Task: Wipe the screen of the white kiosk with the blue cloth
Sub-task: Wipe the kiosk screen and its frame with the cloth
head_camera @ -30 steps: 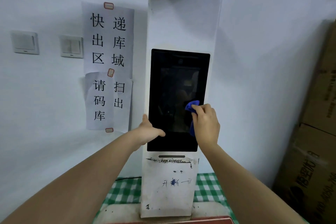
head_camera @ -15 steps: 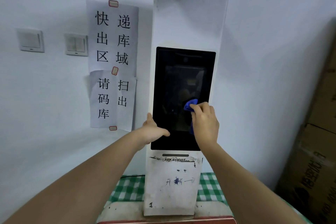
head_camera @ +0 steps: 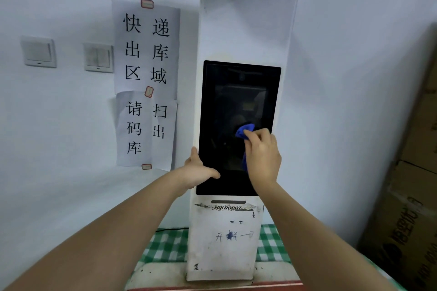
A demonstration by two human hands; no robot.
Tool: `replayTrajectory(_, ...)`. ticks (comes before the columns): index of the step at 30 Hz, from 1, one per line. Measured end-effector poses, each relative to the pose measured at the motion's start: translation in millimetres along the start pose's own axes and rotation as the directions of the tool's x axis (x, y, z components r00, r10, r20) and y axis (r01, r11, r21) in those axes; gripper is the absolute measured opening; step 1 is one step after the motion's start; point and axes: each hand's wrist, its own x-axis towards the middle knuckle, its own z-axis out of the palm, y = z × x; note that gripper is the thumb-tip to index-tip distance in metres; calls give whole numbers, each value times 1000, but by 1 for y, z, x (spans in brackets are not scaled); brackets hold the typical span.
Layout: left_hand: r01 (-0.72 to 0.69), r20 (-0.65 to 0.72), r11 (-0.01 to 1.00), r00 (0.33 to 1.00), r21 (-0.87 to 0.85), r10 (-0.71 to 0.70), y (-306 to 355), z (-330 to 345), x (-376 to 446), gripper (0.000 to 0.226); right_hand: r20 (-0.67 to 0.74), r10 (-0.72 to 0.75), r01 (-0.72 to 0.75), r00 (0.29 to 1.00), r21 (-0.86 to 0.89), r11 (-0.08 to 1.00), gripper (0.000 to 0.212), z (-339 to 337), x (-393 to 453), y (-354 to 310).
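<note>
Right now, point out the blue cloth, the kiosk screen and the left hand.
blue cloth [head_camera: 244, 130]: head view, bunched upper end.
kiosk screen [head_camera: 236, 101]: head view, dark glass centre.
left hand [head_camera: 197, 171]: head view, back of hand.

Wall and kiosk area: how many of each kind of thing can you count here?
Wall switches: 2
Paper signs: 2
White kiosk: 1
Blue cloth: 1
Cardboard boxes: at least 2
Total: 8
</note>
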Motion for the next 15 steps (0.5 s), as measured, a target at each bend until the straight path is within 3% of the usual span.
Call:
replayTrajectory(3,3,-13,1000,1000,1,-3,-1,2,2,106,121,-226,234,967,-64,970,37,6,-18,-1)
replayTrajectory(6,6,-19,1000,1000,11,-5,-1,2,1,106,264,-470,511,843,-116,852,43,5,-20,5)
replayTrajectory(8,4,-11,1000,1000,12,-4,0,1,1,105,232,-408,434,883,-68,899,38,0,-11,6)
replayTrajectory(11,-1,7,1000,1000,11,0,-2,-1,0,103,92,-19,10,996,100,995,27,-7,9,0)
replayTrajectory(13,-5,11,1000,1000,2,5,-3,-1,1,103,22,42,-43,999,90,995,31,-4,11,-5)
replayTrajectory(15,-9,8,1000,1000,-5,9,-6,0,2,105,29,-24,22,999,59,998,34,5,4,-9)
